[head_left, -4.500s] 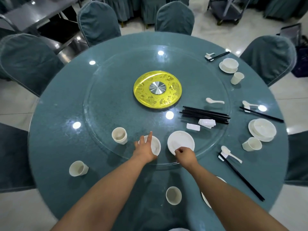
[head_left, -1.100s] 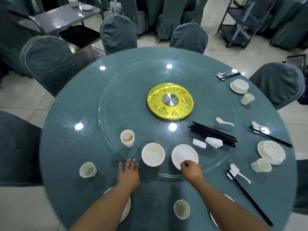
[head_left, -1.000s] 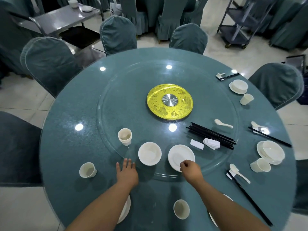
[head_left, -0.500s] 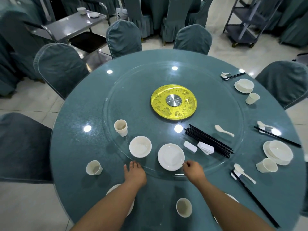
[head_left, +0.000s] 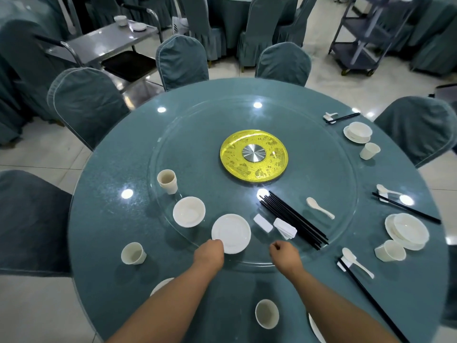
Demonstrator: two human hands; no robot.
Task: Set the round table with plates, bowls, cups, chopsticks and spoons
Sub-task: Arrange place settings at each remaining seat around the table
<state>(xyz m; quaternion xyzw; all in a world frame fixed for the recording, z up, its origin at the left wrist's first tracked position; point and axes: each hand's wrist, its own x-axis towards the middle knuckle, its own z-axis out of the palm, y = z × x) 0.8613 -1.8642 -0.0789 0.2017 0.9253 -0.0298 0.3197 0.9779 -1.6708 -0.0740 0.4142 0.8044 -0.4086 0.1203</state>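
Left hand: your left hand (head_left: 209,253) sits at the near-left rim of the white plate (head_left: 231,233); the fingers curl at that rim, but you cannot tell whether they have closed on it.
Right hand: your right hand (head_left: 284,253) rests loosely curled near the edge of the glass turntable (head_left: 346,169), just right of the plate, holding nothing.
Plate position: it lies flat on the turntable near its front edge, with a white bowl (head_left: 189,211) just to its left and a stacked cup (head_left: 167,181) further back.
Handling: the plate looks like glazed ceramic, so expect it to be stiff, smooth, fairly light and breakable; on glass it will likely slide before it lifts.
Where to hold: take the raised rim, thumb on top and fingers beneath, at the near edge overhanging toward you.
Other supplies: black chopsticks (head_left: 294,220), white chopstick rests (head_left: 284,228) and a spoon (head_left: 320,211) wait to the right on the turntable.
Destination: judging by the settings on the right of the table (head_left: 99,219), the plate probably belongs at an unfinished place near the lone cup (head_left: 133,253).
Risk: knocking the bowl when you draw the plate off.
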